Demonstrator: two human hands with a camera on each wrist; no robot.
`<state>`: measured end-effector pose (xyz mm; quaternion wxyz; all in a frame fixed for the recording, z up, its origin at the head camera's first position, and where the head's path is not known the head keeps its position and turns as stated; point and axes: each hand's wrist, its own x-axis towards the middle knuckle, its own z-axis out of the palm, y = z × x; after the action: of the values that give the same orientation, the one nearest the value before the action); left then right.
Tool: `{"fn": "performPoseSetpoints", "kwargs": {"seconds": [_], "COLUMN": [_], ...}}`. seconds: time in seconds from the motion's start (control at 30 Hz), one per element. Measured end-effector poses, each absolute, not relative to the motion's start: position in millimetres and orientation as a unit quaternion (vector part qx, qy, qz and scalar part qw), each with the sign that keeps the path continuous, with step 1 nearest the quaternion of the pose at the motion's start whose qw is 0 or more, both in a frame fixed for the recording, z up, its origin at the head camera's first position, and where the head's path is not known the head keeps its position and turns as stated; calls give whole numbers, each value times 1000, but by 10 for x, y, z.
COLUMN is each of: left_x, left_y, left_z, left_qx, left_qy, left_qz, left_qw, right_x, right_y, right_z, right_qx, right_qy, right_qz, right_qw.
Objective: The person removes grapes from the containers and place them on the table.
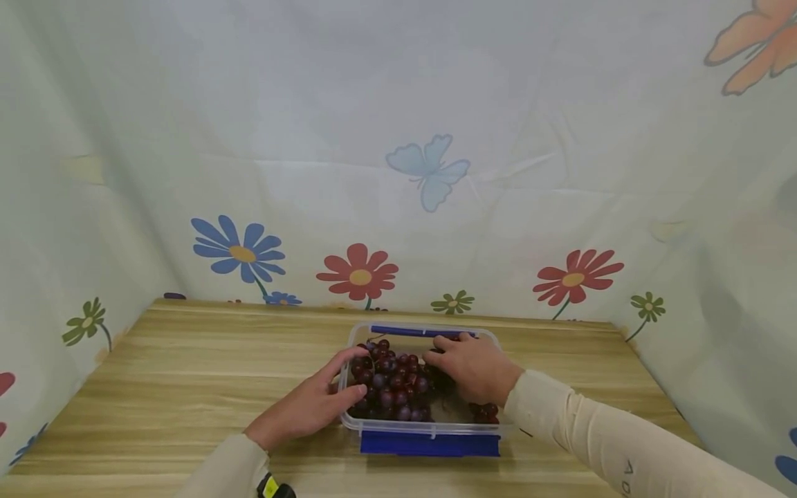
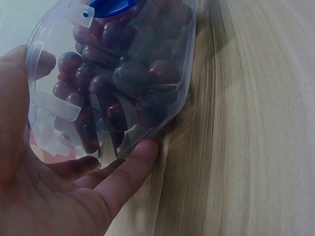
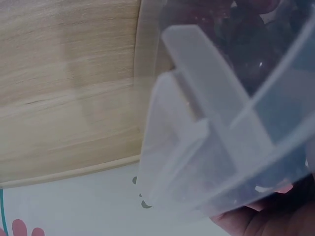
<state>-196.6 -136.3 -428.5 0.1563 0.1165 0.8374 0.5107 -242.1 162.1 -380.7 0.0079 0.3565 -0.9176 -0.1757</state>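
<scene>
A clear plastic food container (image 1: 429, 429) with blue clip flaps stands on the table, holding dark red and purple grapes (image 1: 392, 387) heaped mostly in its left half. My left hand (image 1: 308, 404) grips the container's left side; in the left wrist view its fingers (image 2: 130, 172) press the outer wall, with one fingertip behind the plastic. Reaching over the right rim, my right hand (image 1: 476, 366) is inside the container, fingers curled down over a bunch of grapes, its fingertips partly hidden. Several grapes (image 1: 484, 413) lie in the front right corner.
The wooden table (image 1: 236, 353) extends around the container. Behind and at both sides hangs a white cloth (image 1: 311, 187) printed with flowers and butterflies. The container's blue front flap (image 1: 429, 444) hangs outward, and a blue flap (image 1: 423, 332) shows at its back edge.
</scene>
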Motion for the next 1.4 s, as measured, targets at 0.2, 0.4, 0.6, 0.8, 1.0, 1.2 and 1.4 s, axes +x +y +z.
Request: {"fn": "performPoseSetpoints", "kwargs": {"seconds": [0.2,0.4,0.6,0.8,1.0,1.2,1.4], "left_x": [-1960,-1950,-1949,-1952,-1950,-1951,-1956], "left_y": [-1356,-1359,-1358,-1355,-1345,-1342,-1338], "left_z": [-4274,-4269,-4279,-4286,-4282,-4281,-4292], "left_qx": [110,108,112,112,112,112,112], "left_qy": [840,840,838,837,834,833,835], "left_qz": [509,509,512,513,518,519,517], "left_qw": [154,153,153,153,154,154,153], "right_x": [-2409,-2392,-2391,-2411,-2399,-2333,-2340], "right_y": [1602,1572,1565,1569,1560,1533,1547], "right_z": [-3820,-3855,-3890,-3902,-3889,-3891,-3888], "right_qx": [343,331,341,354,360,348,374], "right_qy": [-918,-920,-917,-907,-891,-872,-853], "right_qz": [-197,-211,-206,-225,-270,-334,-348], "right_qw": [7,-2,22,40,52,84,112]}}
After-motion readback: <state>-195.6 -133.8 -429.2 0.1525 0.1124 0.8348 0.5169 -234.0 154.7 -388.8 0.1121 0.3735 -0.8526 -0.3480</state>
